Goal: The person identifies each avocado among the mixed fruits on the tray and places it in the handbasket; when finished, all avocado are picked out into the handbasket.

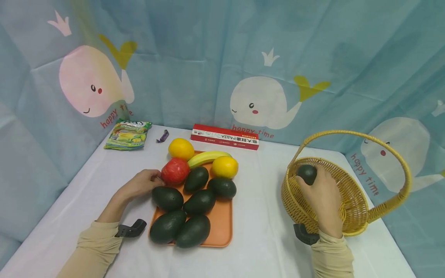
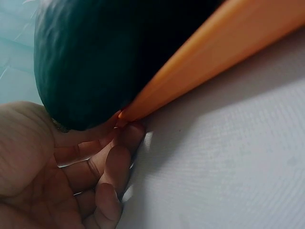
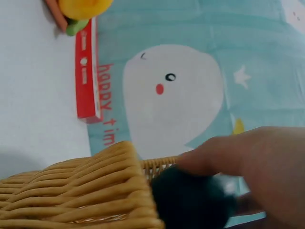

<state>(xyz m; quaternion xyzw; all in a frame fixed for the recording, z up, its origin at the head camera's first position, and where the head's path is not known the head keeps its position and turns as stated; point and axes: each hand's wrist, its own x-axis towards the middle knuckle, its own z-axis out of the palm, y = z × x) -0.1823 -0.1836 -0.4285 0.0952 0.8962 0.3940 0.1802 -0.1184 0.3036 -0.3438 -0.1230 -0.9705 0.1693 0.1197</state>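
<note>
1. The avocados (image 1: 199, 202) are coloured near-black green.
2. The tray (image 1: 222, 227) is coloured plain orange.
3. Red is shown by the pomegranate (image 1: 175, 171), yellow by the lemons (image 1: 225, 167) and banana (image 1: 208, 156).
4. The basket (image 1: 291, 200) is woven in golden tan.
5. The box (image 1: 224, 136) is printed red and white, the bag (image 1: 128, 135) green and yellow.
6. The blue curtain (image 1: 187, 85) is patterned with white whales (image 1: 259, 102) and red lettering (image 1: 252, 131).
7. White is seen on the tablecloth (image 1: 260, 231), beige on the sleeves (image 1: 95, 247).
</note>
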